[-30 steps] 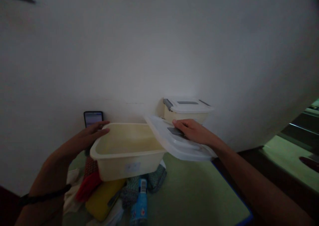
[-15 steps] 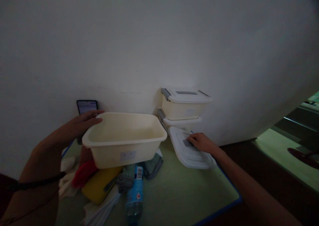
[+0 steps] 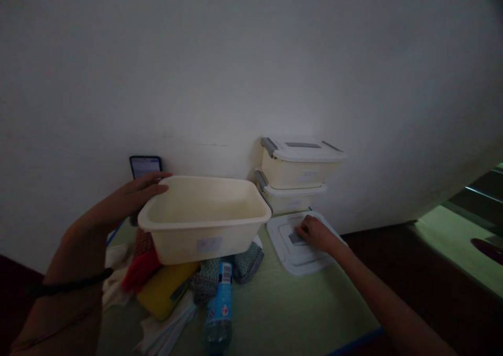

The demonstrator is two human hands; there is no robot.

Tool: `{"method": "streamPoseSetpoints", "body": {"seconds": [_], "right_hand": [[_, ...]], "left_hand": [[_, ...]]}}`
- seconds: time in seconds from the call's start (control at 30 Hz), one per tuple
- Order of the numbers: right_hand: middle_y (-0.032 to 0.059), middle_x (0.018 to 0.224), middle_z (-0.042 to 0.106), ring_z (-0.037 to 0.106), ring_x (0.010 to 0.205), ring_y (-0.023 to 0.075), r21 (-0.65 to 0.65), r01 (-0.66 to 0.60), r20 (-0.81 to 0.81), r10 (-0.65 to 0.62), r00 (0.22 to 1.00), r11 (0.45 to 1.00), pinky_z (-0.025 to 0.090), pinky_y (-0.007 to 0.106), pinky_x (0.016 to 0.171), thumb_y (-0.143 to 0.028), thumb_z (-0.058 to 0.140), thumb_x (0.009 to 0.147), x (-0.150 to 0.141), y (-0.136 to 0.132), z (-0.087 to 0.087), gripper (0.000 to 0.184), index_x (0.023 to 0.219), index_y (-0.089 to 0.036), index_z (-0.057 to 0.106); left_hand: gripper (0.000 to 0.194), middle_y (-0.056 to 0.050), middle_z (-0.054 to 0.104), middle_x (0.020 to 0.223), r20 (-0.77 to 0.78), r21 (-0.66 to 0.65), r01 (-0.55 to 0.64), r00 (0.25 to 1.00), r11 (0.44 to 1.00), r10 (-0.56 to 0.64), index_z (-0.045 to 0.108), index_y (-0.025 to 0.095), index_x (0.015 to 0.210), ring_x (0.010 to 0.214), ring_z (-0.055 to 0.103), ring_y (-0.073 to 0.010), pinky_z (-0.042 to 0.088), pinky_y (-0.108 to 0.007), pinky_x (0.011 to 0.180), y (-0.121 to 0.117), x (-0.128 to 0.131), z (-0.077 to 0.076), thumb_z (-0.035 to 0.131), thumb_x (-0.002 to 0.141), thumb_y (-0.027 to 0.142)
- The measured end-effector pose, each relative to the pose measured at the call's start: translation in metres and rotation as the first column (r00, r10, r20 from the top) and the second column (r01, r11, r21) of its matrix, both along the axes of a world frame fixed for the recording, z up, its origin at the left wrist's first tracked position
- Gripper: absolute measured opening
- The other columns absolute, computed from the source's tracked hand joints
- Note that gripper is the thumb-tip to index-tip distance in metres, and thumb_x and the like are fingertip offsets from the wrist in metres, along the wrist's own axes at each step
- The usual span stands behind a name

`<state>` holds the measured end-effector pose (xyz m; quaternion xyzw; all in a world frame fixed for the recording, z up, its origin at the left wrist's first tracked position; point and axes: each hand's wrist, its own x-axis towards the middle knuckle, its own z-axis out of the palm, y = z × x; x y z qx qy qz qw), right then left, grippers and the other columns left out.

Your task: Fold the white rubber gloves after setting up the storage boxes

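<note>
My left hand (image 3: pixel 135 196) grips the left rim of an empty cream plastic tub (image 3: pixel 206 220) and holds it above a heap of items. My right hand (image 3: pixel 314 234) rests with curled fingers on the tub's white lid (image 3: pixel 293 248), which lies flat on the green mat (image 3: pixel 291 309) in front of two stacked lidded boxes (image 3: pixel 301 175).
Under the tub lie a yellow pouch (image 3: pixel 167 293), a red cloth (image 3: pixel 141 269), knitted cloths (image 3: pixel 245 264), white paper and a blue bottle (image 3: pixel 220 306). A phone (image 3: pixel 145 166) leans on the white wall. The mat's blue edge runs at the right; dark floor lies beyond.
My right hand carried the lid down from beside the tub and laid it flat on the mat. The tub stayed held in my left hand.
</note>
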<state>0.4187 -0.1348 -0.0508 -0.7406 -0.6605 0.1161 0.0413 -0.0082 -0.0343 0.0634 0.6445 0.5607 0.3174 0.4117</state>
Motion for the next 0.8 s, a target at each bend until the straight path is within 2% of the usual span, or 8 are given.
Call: {"method": "streamPoseSetpoints", "body": {"seconds": [0.1,0.2,0.3,0.43,0.53,0.6,0.63,0.8], "right_hand": [[0.0108,0.115,0.061,0.061,0.100,0.0226,0.080,0.018,-0.085,-0.011,0.996,0.997,0.051,0.043,0.086,-0.030,0.059,0.090,-0.004,-0.001,0.000,0.029,0.113,-0.014,0.060],[0.0157,0.099,0.064,0.060,0.096,0.0257,0.164,0.026,-0.225,0.012,0.974,0.986,0.045,0.044,0.090,-0.030,0.062,0.083,-0.018,0.002,0.010,0.020,0.089,-0.011,0.066],[0.0138,0.093,0.066,0.061,0.088,0.0234,0.212,0.037,-0.429,0.059,0.901,0.977,0.048,0.040,0.083,-0.044,0.044,0.090,-0.045,0.009,0.029,0.035,0.091,-0.015,0.064],[0.0100,0.080,0.066,0.065,0.073,0.0183,0.145,-0.033,-0.730,0.130,0.671,0.989,0.053,0.030,0.063,-0.063,0.011,0.092,-0.093,0.016,0.059,0.069,0.089,-0.014,0.060],[-0.0010,0.055,0.053,0.056,0.050,0.0130,0.150,-0.047,-0.841,0.152,0.520,0.988,0.051,0.027,0.055,-0.071,0.023,0.087,-0.119,0.018,0.082,0.063,0.074,-0.018,0.053],[-0.0055,0.045,0.041,0.047,0.041,0.0105,0.148,-0.064,-0.938,0.160,0.309,0.987,0.044,0.023,0.045,-0.073,0.033,0.083,-0.128,0.021,0.098,0.060,0.064,-0.019,0.050],[-0.0066,0.043,0.038,0.044,0.038,0.0092,0.158,-0.070,-0.951,0.170,0.257,0.985,0.040,0.021,0.042,-0.073,0.039,0.081,-0.130,0.023,0.105,0.058,0.062,-0.019,0.051],[-0.0075,0.042,0.035,0.041,0.036,0.0078,0.202,-0.046,-0.958,0.207,0.198,0.978,0.036,0.020,0.041,-0.066,0.042,0.084,-0.135,0.035,0.123,0.054,0.058,-0.019,0.048]], "left_hand": [[0.067,-0.011,0.067,0.115,0.004,0.006,0.006,1.000,1.000,-0.006,0.056,0.016,0.121,0.091,0.064,-0.0234,0.051,-0.023,0.059,0.000,-0.001,-0.001,0.062,0.065,0.051],[0.066,-0.011,0.068,0.111,0.015,0.015,0.002,1.000,1.000,-0.002,0.057,0.016,0.121,0.088,0.065,-0.0230,0.052,-0.025,0.062,0.001,-0.001,-0.003,0.064,0.065,0.050],[0.063,-0.009,0.070,0.101,0.082,-0.018,-0.017,0.996,1.000,0.018,0.059,0.017,0.117,0.081,0.066,-0.0225,0.053,-0.026,0.059,0.001,0.000,-0.003,0.067,0.063,0.048],[0.051,-0.007,0.074,0.090,0.237,-0.046,-0.048,0.970,0.998,0.057,0.067,0.020,0.104,0.073,0.068,-0.0218,0.054,-0.026,0.055,-0.003,0.000,-0.002,0.075,0.059,0.041],[0.048,-0.004,0.075,0.088,0.359,-0.078,-0.073,0.928,0.994,0.097,0.069,0.021,0.104,0.071,0.068,-0.0196,0.054,-0.024,0.057,-0.004,-0.005,0.000,0.076,0.059,0.036],[0.049,-0.003,0.075,0.087,0.435,-0.075,-0.104,0.892,0.992,0.126,0.069,0.020,0.106,0.070,0.068,-0.0186,0.054,-0.023,0.057,-0.004,-0.009,0.003,0.075,0.059,0.033],[0.050,-0.004,0.075,0.088,0.467,-0.070,-0.112,0.874,0.991,0.132,0.069,0.019,0.108,0.070,0.068,-0.0186,0.054,-0.023,0.057,-0.003,-0.011,0.004,0.075,0.060,0.031],[0.054,-0.007,0.074,0.093,0.574,-0.034,-0.079,0.815,0.996,0.085,0.066,0.014,0.112,0.072,0.068,-0.0186,0.054,-0.023,0.059,0.002,-0.018,0.003,0.075,0.061,0.030]]}}
